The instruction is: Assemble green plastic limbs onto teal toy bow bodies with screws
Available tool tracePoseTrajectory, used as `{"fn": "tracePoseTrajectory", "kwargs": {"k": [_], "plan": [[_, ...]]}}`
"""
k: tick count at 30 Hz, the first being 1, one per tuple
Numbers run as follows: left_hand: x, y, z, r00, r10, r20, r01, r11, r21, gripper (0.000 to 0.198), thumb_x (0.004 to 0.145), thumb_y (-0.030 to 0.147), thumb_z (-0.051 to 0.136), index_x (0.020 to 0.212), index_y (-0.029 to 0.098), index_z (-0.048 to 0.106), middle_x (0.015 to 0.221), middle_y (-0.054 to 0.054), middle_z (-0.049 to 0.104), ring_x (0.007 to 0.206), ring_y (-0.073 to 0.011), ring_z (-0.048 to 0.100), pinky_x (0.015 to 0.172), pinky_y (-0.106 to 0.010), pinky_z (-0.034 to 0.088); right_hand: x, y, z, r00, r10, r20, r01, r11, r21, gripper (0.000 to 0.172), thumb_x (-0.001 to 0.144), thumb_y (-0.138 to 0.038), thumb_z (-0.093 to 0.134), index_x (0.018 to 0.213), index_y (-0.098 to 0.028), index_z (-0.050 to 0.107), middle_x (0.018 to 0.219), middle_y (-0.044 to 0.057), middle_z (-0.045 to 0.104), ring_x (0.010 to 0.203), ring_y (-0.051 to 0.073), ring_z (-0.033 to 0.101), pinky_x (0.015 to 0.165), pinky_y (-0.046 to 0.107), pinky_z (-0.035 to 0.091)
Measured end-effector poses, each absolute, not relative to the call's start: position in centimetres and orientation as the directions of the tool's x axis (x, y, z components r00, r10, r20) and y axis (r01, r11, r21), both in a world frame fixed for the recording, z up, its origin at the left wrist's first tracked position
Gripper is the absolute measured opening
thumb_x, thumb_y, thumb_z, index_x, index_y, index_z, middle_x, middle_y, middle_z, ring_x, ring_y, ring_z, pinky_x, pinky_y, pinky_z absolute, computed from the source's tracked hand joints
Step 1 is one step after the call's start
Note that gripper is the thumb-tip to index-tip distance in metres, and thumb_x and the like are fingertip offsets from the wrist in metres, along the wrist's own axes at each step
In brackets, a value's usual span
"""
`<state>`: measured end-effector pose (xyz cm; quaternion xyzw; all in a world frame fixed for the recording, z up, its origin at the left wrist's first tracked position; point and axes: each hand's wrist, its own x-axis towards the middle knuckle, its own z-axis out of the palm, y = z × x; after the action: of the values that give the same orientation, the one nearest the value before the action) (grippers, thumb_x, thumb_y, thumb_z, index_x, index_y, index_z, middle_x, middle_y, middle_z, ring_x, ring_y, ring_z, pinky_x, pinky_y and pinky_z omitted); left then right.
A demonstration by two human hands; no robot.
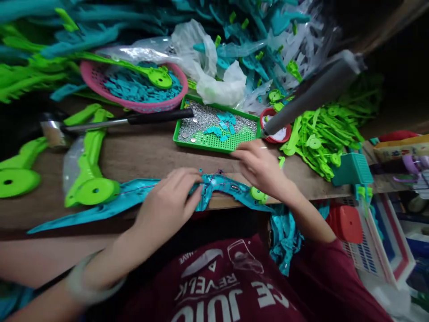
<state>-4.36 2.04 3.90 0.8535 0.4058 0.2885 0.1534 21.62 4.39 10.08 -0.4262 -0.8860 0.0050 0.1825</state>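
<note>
A long turquoise plastic shell (130, 190), shaped like a toy bow half, lies along the bench's front edge with its hollow inside up. Thin dark wires run through its middle. My left hand (167, 197) is closed on the shell near its centre, thumb and fingertips at its upper edge. My right hand (259, 167) hovers over the shell's right part, fingers loosely bent and apart, pointing at the near rim of a green tray (214, 147). No object shows in it. Small metal screws and turquoise pieces (224, 126) lie in that tray.
A pink basket (134, 106) of turquoise pieces stands behind, left. A black-handled hammer (161, 117) lies across a lime-green part (94, 190). A grey tool (311, 91) slants over a small red basket (284, 137). Lime-green parts (321, 138) are heaped right.
</note>
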Motion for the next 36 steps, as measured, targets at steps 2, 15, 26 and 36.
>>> {"fn": "tracePoseTrajectory", "kwargs": {"k": [2, 15, 26, 36], "plan": [[-2.9, 2.9, 3.0, 0.489, 0.814, 0.313, 0.633, -0.578, 0.516, 0.017, 0.098, 0.026, 0.047, 0.105, 0.015, 0.058, 0.108, -0.016, 0.066, 0.104, -0.0329, 0.065, 0.087, -0.047, 0.054, 19.8, 6.4, 9.6, -0.689, 0.725, -0.009, 0.719, 0.682, -0.133, 0.02, 0.091, -0.008, 0.052, 0.106, -0.015, 0.065, 0.097, 0.009, 0.066, 0.098, 0.025, 0.053, 0.087, 0.039, 0.046], [-1.9, 6.3, 4.0, 0.606, 0.779, 0.158, 0.488, -0.521, 0.7, 0.027, 0.094, 0.03, 0.046, 0.107, 0.019, 0.067, 0.106, -0.012, 0.071, 0.103, -0.0317, 0.066, 0.092, -0.047, 0.05, 19.3, 4.5, 10.0, -0.532, 0.846, 0.043, 0.815, 0.525, -0.245, 0.016, 0.099, -0.019, 0.048, 0.109, -0.015, 0.061, 0.103, 0.009, 0.062, 0.08, 0.015, 0.057, 0.069, 0.028, 0.043], [-4.5, 6.2, 4.7, 0.435, 0.885, -0.166, 0.294, 0.034, 0.955, 0.032, 0.087, 0.047, 0.052, 0.102, 0.02, 0.061, 0.069, -0.001, 0.066, 0.062, -0.0198, 0.063, 0.058, -0.03, 0.05, 18.0, 0.6, 7.3, -0.544, 0.705, 0.455, 0.7, 0.68, -0.219, 0.009, 0.096, -0.019, 0.05, 0.092, -0.018, 0.059, 0.076, 0.003, 0.058, 0.066, 0.016, 0.053, 0.057, 0.028, 0.038], [-2.2, 7.6, 3.0, 0.711, 0.683, 0.165, 0.506, -0.66, 0.555, 0.032, 0.09, 0.019, 0.057, 0.122, 0.02, 0.06, 0.117, -0.011, 0.07, 0.107, -0.0279, 0.065, 0.095, -0.044, 0.051, 19.3, 1.8, 8.1, -0.274, 0.83, 0.487, 0.782, 0.486, -0.389, 0.012, 0.095, -0.016, 0.048, 0.09, -0.019, 0.059, 0.079, 0.004, 0.06, 0.073, 0.015, 0.058, 0.065, 0.028, 0.046]]}}
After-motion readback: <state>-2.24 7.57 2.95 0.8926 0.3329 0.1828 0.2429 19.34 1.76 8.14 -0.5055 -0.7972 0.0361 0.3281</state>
